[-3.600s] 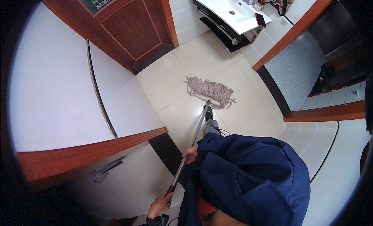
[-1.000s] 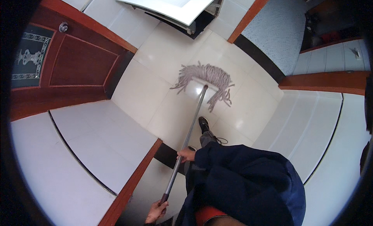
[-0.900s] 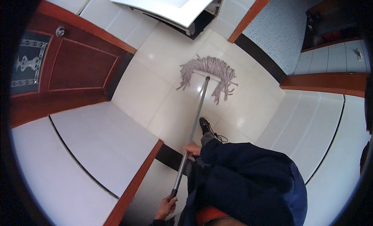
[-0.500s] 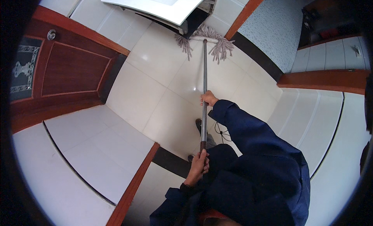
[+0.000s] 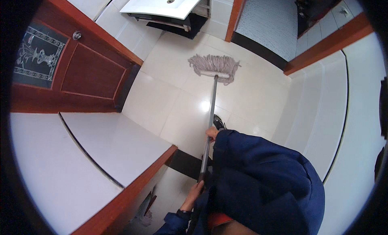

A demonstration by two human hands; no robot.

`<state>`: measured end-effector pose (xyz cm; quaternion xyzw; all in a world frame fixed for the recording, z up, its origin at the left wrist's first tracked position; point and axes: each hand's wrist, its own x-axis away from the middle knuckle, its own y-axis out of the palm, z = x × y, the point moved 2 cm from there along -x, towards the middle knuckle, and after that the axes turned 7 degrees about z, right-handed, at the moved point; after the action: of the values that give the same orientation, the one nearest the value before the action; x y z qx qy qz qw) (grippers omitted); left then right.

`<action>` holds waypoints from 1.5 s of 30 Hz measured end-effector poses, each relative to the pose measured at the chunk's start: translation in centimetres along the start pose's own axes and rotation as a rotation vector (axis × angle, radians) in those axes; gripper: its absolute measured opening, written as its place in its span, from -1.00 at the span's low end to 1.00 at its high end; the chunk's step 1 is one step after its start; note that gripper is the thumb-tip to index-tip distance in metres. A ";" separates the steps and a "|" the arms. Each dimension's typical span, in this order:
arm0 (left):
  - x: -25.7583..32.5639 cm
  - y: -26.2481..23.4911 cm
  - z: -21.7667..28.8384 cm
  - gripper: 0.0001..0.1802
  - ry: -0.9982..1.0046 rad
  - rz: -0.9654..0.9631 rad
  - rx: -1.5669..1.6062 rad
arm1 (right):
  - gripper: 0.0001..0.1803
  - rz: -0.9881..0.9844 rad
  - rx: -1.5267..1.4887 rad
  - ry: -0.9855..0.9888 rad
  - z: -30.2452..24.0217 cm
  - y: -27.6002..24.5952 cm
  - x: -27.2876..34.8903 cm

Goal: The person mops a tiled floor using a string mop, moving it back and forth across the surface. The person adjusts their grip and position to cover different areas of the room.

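A mop with a long metal pole runs up the middle of the view. Its grey-brown string head lies spread on the pale tiled floor, strands pointing mostly away from me. My right hand is closed around the middle of the pole. Lower down, my left hand grips the dark upper end of the handle. Both dark blue sleeves show; my body hides part of the handle's end. One dark shoe stands just beside the pole.
A white washbasin juts out at the far wall, with a dark mat below it. On the left is a red-brown door with a round knob. Doorways open at the far right and near left, with dark thresholds.
The mop head has come back toward me from near the washbasin, its strands now trailing forward. Both hands have drawn nearer to my body with the pole.
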<state>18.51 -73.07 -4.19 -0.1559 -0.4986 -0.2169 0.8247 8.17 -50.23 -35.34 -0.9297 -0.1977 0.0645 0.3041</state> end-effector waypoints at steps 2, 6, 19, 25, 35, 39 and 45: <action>5.2 -2.4 -3.5 -0.60 0.108 -0.032 0.010 | -0.71 -0.108 0.109 -0.227 -3.7 4.1 2.2; 12.9 -5.9 -8.5 -0.64 -0.324 0.035 -0.147 | -0.65 -0.350 -0.848 0.437 -10.8 13.2 7.1; 8.2 -5.2 -3.7 -0.62 -0.414 0.029 -0.124 | -0.78 0.330 -1.583 1.297 -12.0 8.8 8.5; -4.2 1.8 7.7 -0.60 -0.315 -0.093 -0.152 | -0.74 0.667 -1.309 1.277 2.4 -4.3 5.8; -23.6 21.8 23.8 -0.61 -0.129 -0.330 0.111 | -0.58 0.776 -0.612 1.375 20.5 -29.1 6.9; -22.5 22.8 21.2 -0.62 -0.134 -0.314 0.121 | -0.57 0.556 -0.338 1.198 21.6 -27.1 8.7; -15.3 12.5 11.8 -0.64 -0.256 -0.308 0.110 | -0.80 0.172 0.675 0.571 14.4 -12.2 4.6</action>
<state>9.80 -53.70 -12.97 -0.0587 -0.6284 -0.2911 0.7190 4.87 -31.61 -39.69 -0.7720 0.0041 -0.1085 0.6263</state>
